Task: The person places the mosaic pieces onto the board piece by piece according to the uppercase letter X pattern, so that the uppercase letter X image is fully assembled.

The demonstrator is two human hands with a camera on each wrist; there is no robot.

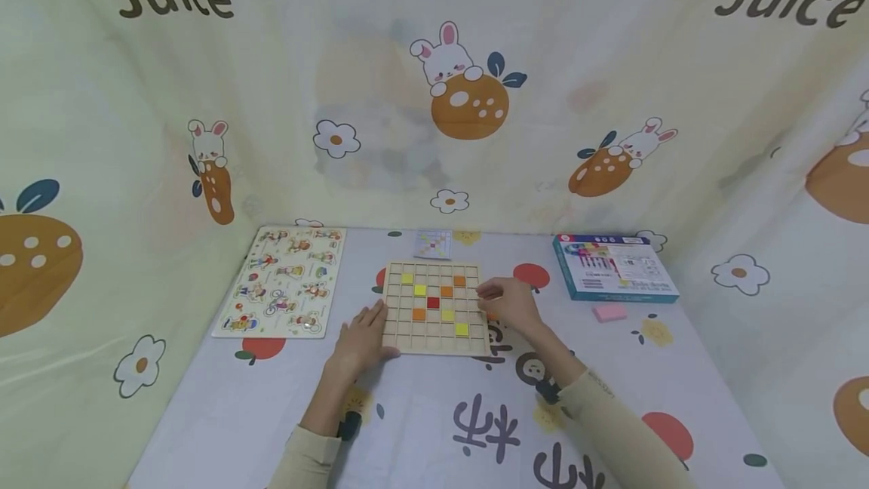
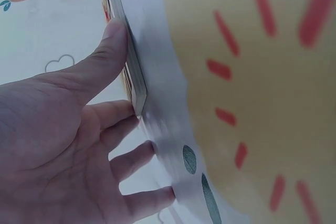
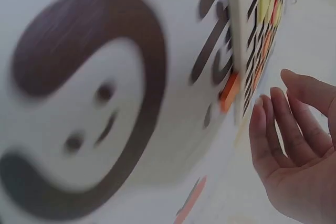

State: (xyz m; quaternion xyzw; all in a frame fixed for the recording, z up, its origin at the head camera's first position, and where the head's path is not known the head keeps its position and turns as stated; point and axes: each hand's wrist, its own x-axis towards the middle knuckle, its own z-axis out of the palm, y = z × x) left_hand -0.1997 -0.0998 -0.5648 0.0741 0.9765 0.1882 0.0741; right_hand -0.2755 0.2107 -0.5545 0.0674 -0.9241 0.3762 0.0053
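A square wooden grid board (image 1: 400,342) lies on the table, with several yellow, orange and red square tiles in its cells; the red tile (image 1: 433,302) sits near the middle. My left hand (image 1: 362,339) rests against the board's left edge and near-left corner. In the left wrist view its thumb (image 2: 116,38) touches the board's side, the other fingers extended. My right hand (image 1: 511,304) hovers by the board's right edge, fingers loosely bent. The right wrist view shows a gap between thumb and fingers with nothing in it. An orange tile (image 3: 229,92) lies beside the board, below this hand.
Behind the board lies a small card (image 1: 433,244) with a coloured grid pattern. A picture puzzle board (image 1: 278,300) lies at the left. On the right are a blue-edged box (image 1: 614,270) and a pink block (image 1: 609,312). A printed curtain (image 1: 380,81) hangs behind the table.
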